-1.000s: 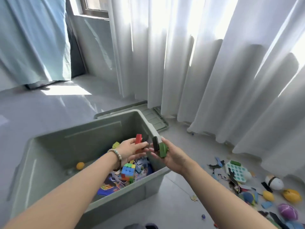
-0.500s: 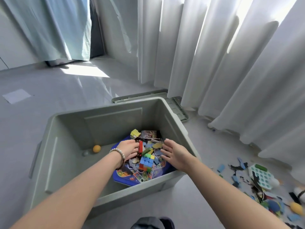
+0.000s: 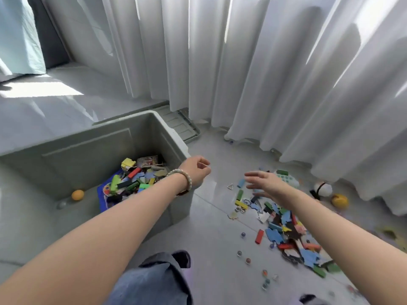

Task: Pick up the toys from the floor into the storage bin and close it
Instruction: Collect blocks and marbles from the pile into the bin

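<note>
Left grip (image 3: 197,172): fingers loosely curled, nothing seen in it, held just past the right rim of the storage bin (image 3: 174,137). Right grip (image 3: 267,183): wide, fingers spread and straight, holding nothing, above the loose toys (image 3: 284,219) scattered on the floor (image 3: 209,249). Bin open, with bricks (image 3: 136,181) inside. Lid (image 3: 182,126) lies flat behind it, by the curtain (image 3: 264,73)
</note>
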`<state>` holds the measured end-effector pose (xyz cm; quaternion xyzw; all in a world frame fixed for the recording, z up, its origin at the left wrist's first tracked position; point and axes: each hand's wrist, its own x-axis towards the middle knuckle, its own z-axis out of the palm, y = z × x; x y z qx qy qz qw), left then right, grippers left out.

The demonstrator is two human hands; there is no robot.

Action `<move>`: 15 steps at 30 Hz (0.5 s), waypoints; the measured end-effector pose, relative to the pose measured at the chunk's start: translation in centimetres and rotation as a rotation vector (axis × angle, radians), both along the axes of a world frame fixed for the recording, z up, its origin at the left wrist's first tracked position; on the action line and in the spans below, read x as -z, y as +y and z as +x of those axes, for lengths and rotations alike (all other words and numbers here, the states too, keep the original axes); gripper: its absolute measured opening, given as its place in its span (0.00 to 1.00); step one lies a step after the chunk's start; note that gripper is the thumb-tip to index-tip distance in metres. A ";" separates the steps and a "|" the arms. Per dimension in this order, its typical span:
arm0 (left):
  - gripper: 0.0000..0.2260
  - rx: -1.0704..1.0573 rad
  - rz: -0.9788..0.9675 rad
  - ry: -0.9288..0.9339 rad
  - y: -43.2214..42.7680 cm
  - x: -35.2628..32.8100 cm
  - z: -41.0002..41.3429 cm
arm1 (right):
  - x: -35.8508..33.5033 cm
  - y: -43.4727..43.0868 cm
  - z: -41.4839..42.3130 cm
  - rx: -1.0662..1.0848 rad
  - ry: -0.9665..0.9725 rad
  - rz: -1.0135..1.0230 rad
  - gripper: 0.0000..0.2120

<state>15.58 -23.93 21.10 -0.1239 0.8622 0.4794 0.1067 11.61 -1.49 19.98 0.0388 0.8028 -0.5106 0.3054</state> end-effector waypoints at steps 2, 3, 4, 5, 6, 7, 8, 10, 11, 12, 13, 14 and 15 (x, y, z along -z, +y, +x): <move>0.14 0.136 -0.037 -0.094 3.6 1.9 0.0 | 2.6 3.7 1.9 0.029 -0.032 0.055 0.16; 0.15 0.196 -0.070 -0.139 5.1 3.1 0.2 | 4.1 5.4 3.0 0.054 -0.058 0.069 0.17; 0.16 0.244 -0.104 -0.178 6.5 4.4 0.6 | 5.6 6.8 4.1 0.075 -0.084 0.088 0.16; 0.16 0.290 -0.141 -0.213 7.6 5.9 1.1 | 7.2 8.1 5.4 0.092 -0.113 0.111 0.16; 0.17 0.336 -0.182 -0.247 8.7 7.4 1.6 | 8.8 9.3 6.7 0.111 -0.150 0.131 0.15; 0.18 0.381 -0.227 -0.275 9.5 9.0 2.2 | 10.6 10.2 8.1 0.133 -0.189 0.144 0.15; 0.19 0.421 -0.273 -0.298 10.2 10.6 2.7 | 12.3 11.0 9.4 0.155 -0.223 0.154 0.16; 0.22 0.469 -0.334 -0.334 11.4 13.8 4.0 | 15.6 12.3 12.0 0.196 -0.266 0.176 0.17; 0.23 0.482 -0.344 -0.347 11.9 15.3 4.7 | 17.0 12.8 13.1 0.218 -0.276 0.181 0.18; 0.25 0.496 -0.344 -0.360 12.4 16.6 5.2 | 18.2 13.2 14.0 0.234 -0.277 0.181 0.19; 0.26 0.513 -0.342 -0.376 12.9 17.9 5.8 | 19.3 13.5 14.7 0.247 -0.268 0.185 0.19; 0.27 0.527 -0.339 -0.390 13.2 19.1 6.2 | 20.2 13.8 15.2 0.258 -0.249 0.197 0.19; 0.28 0.535 -0.336 -0.405 13.5 20.1 6.5 | 21.0 14.0 15.5 0.266 -0.226 0.217 0.20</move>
